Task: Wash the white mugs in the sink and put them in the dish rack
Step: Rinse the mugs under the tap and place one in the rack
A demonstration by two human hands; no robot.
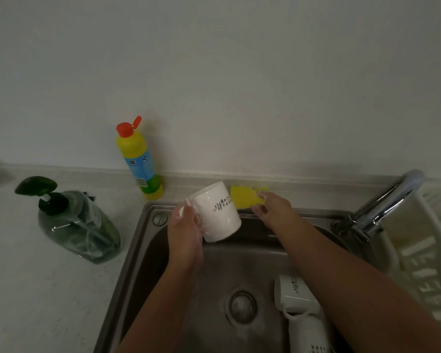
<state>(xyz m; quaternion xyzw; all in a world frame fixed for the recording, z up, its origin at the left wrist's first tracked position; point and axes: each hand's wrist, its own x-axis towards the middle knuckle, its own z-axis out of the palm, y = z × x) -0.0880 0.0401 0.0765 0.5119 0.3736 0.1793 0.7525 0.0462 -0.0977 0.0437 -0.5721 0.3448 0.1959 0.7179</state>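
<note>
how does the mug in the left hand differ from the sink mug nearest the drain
The held mug is lifted over the sink, tilted, gripped by the left hand; the sink mug lies on its side inside it, with no hand on it. Both are white with dark print.

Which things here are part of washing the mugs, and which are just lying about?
Job: white mug in left hand; yellow sponge in right hand; more mugs in the sink; dish rack; faucet.
Lying about: green pump bottle; yellow bottle, red cap flipped open.
</note>
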